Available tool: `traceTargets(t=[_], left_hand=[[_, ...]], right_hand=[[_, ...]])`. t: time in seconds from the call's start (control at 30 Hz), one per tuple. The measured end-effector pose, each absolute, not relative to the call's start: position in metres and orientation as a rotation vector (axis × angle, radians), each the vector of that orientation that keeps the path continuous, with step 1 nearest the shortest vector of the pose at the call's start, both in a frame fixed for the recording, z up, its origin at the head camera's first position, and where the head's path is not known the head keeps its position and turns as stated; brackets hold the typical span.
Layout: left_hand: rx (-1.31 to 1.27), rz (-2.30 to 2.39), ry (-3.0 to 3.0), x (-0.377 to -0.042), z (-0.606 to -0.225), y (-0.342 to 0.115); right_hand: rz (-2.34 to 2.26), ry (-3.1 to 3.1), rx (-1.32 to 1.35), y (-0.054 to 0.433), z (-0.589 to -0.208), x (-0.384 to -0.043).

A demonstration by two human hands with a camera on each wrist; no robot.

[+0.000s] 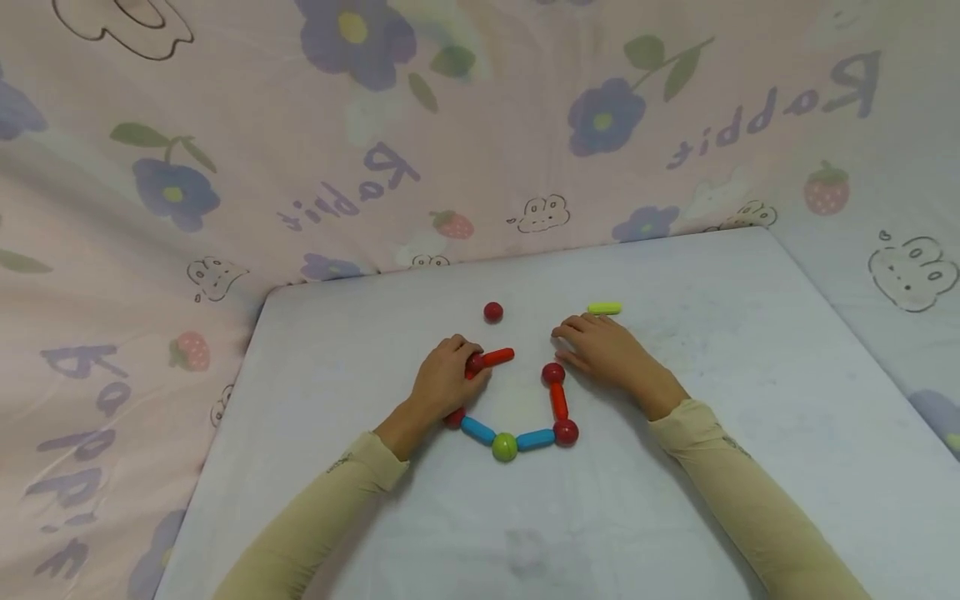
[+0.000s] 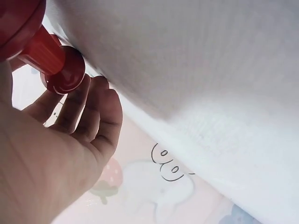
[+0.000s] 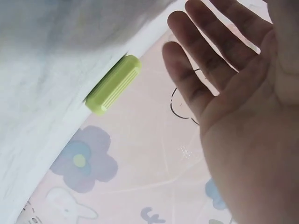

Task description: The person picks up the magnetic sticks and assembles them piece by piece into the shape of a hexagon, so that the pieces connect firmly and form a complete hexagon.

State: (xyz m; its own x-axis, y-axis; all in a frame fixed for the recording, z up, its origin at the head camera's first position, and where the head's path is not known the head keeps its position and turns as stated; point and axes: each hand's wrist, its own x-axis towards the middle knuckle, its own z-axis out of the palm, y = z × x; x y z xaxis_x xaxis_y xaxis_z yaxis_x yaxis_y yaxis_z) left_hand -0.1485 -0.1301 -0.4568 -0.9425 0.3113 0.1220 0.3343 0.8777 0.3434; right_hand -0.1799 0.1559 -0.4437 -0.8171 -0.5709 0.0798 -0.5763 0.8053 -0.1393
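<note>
My left hand (image 1: 444, 382) grips a red ball (image 1: 475, 362) at the left end of a chain of balls and rods, fingers behind it and thumb in front. From that ball a red rod (image 1: 498, 357) points right with a free end. The chain bends through a lower-left red ball (image 1: 454, 418), blue rods (image 1: 536, 439) and a green ball (image 1: 505, 447), then up a red rod (image 1: 558, 402) to another red ball (image 1: 553, 373). My right hand (image 1: 609, 354) holds nothing, fingers loosely bent, beside that ball and just below a yellow-green rod (image 3: 113, 85).
A loose red ball (image 1: 492, 312) lies behind the chain on the white table (image 1: 720, 333). Printed cloth (image 1: 487, 150) hangs along the table's back and sides.
</note>
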Motion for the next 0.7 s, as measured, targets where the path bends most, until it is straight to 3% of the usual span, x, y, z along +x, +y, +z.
traceTargets(t=[0.7], left_hand=[[-0.535, -0.626, -2.88, -0.146, -0.459, -0.132]], right_hand=[[0.267, -3.004, 0.948, 0.143, -0.444, -0.214]])
